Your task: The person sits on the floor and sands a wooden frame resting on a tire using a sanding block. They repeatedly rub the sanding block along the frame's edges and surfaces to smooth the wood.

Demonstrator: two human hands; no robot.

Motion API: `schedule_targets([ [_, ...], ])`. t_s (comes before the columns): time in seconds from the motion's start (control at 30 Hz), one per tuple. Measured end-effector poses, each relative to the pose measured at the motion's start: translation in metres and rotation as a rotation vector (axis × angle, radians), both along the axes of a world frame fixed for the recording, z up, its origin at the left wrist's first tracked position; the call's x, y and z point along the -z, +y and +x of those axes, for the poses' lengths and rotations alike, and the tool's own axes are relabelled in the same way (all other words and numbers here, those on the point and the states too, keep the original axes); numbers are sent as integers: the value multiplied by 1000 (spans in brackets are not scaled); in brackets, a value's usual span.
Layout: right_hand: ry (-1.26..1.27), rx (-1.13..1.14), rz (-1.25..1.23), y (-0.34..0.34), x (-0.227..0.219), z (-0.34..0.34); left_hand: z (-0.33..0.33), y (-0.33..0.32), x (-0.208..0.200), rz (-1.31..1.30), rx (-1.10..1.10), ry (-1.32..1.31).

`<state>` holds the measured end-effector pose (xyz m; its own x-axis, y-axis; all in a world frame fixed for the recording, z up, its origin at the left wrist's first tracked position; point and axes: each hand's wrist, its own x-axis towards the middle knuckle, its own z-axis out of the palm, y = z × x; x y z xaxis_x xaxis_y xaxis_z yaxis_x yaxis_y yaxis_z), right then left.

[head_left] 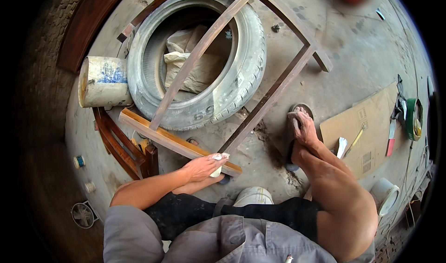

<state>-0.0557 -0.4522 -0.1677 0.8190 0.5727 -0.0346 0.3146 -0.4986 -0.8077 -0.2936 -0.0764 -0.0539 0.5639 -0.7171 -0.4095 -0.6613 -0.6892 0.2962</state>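
My left hand [203,168] is closed on a folded white piece [217,169], perhaps sandpaper or cloth. It presses this near the right end of a wooden rail [181,144], where a wooden leg [274,98] of the same frame joins. The rail has an orange-brown varnished face; its near side looks dull and dusty. Another long bar [200,49] runs from the rail to the far part of the frame [290,19]. Off to the right, my right hand [304,127] rests on my sandalled foot [301,109], fingers lying over its front, apart from the frame.
A large dusty tire [253,68] lies under the frame, with beige sacking [190,72] inside. Left are a stained bucket [104,82] and dark curved wood pieces [118,144]. Cardboard [357,128] with small tools lies right. White buckets [253,196] stand close by.
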Motion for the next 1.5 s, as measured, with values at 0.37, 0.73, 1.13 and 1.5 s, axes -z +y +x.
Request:
schedule_targets([
  [0.37,-47,5,-8,4,-2,1,8,-16,12,39,-65,-77],
  [0.73,-73,33,26,3,-6,1,58,-42,19,21,-113,-78],
  [1.13,-139,56,-61,2,-6,-4,77,-64,29,-31,-172,-208],
  [1.5,-146,46,-55,5,-12,-3,100,-61,27,-85,-92,-178],
])
